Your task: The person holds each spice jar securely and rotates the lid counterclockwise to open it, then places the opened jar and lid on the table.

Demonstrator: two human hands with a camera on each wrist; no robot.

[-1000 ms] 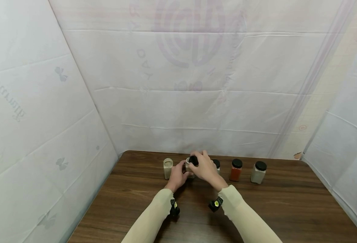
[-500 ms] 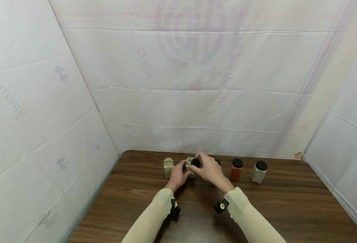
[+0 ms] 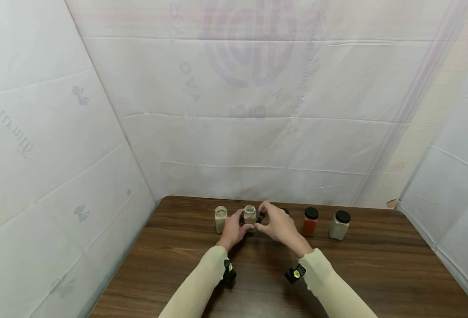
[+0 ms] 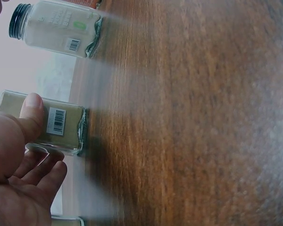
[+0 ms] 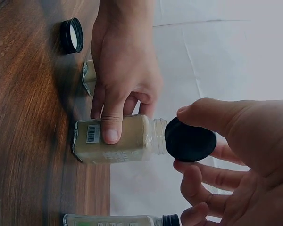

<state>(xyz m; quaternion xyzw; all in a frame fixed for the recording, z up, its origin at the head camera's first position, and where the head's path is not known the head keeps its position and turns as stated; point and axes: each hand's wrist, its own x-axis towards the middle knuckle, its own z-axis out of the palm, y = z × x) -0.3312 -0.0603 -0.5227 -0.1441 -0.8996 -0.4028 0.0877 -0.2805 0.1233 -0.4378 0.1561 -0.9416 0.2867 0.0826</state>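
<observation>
Lid removal on the second spice jar from the left (image 3: 250,214) appears complete: its neck is exposed, and the jar stands upright on the wooden table (image 3: 166,256). Left hand (image 3: 233,229): thumb and fingers closed around the jar body. Right hand (image 3: 279,225): thumb and fingers pinch the black lid (image 5: 191,141), just right of the neck. The leftmost jar (image 3: 220,220) is also uncapped; a loose lid (image 5: 73,36) lies near it. Remaining: three capped jars to the right, including the red-filled jar (image 3: 309,226).
</observation>
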